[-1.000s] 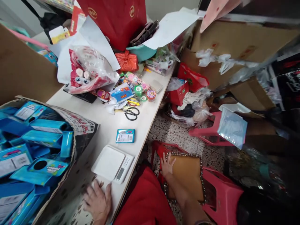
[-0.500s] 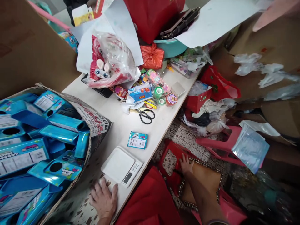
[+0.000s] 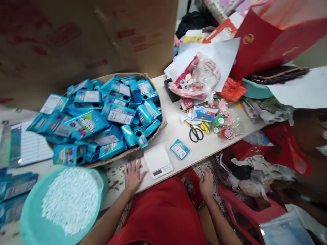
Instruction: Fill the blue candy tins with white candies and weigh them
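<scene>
My left hand (image 3: 133,175) lies flat on the table with its fingers spread, just left of a white digital kitchen scale (image 3: 157,160). Beside the scale rests a small blue printed box (image 3: 180,149). Below the table edge, my right hand (image 3: 206,183) is at the right edge of a red plastic stool (image 3: 195,189), fingers curled against it and partly blurred. To the left, a cardboard carton (image 3: 163,126) is heaped with blue printed boxes (image 3: 87,124). In front of it stands a turquoise basin (image 3: 28,207) of small pale pieces (image 3: 71,200).
Black-handled scissors (image 3: 196,134), green tape rolls (image 3: 219,120) and small packets lie farther back. A plastic bag with a plush toy (image 3: 196,80) sits behind them. A large carton (image 3: 102,37) rises at the back left. Another stool (image 3: 251,211) and bags crowd the right side.
The view has swung left, bringing the basin and more blue boxes into sight. My left hand stays flat beside the scale. My right hand's fingers, spread before, are now curled.
</scene>
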A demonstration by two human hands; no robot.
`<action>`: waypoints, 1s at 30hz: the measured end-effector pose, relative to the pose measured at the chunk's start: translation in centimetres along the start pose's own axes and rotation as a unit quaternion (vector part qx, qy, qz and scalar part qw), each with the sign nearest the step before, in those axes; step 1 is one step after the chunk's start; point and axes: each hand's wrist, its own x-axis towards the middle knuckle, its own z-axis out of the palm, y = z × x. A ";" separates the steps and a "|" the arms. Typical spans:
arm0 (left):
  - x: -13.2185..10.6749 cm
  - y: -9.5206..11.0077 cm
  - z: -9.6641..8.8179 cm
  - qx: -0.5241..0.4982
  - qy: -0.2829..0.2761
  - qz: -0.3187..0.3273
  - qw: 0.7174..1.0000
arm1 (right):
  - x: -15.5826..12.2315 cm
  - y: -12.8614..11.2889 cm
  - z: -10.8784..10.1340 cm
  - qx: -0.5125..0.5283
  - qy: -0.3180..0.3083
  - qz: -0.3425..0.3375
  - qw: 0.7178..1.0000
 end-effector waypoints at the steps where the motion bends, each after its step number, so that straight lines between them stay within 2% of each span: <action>1: 0.0 0.1 -0.1 -0.010 0.003 0.002 1.000 | 0.4 -1.0 -1.0 0.018 0.036 -0.029 0.999; 3: 0.0 0.2 -0.1 -0.037 0.006 0.008 0.999 | 1.0 -3.3 -2.7 0.053 0.104 -0.084 0.990; 5: -0.1 0.3 -0.1 -0.060 0.011 0.013 0.998 | 1.7 -6.0 -4.0 0.058 0.134 -0.131 0.980; 9: -0.1 0.4 0.0 -0.081 0.029 0.012 0.996 | 3.6 -11.5 -5.4 0.031 0.135 -0.211 0.968; 12: -0.1 0.5 -0.1 -0.089 0.046 0.015 0.995 | 4.6 -14.8 -5.4 0.039 0.145 -0.252 0.956; 14: -0.1 0.6 -0.1 -0.093 0.051 0.018 0.994 | 4.3 -16.3 -5.1 0.051 0.145 -0.273 0.950; 17: 0.0 0.6 -0.1 -0.102 0.050 0.014 0.993 | 2.2 -17.1 -4.1 0.061 0.113 -0.299 0.946; 22: 0.0 0.6 -0.2 -0.114 0.051 0.012 0.992 | -0.9 -16.0 -1.6 0.038 0.018 -0.309 0.950; 26: -0.1 0.6 -0.2 -0.122 0.047 0.007 0.991 | -0.7 -15.8 -0.2 -0.037 -0.042 -0.284 0.957; 30: -0.1 0.6 -0.1 -0.123 0.050 0.007 0.991 | 0.0 -16.7 0.0 -0.078 -0.059 -0.277 0.956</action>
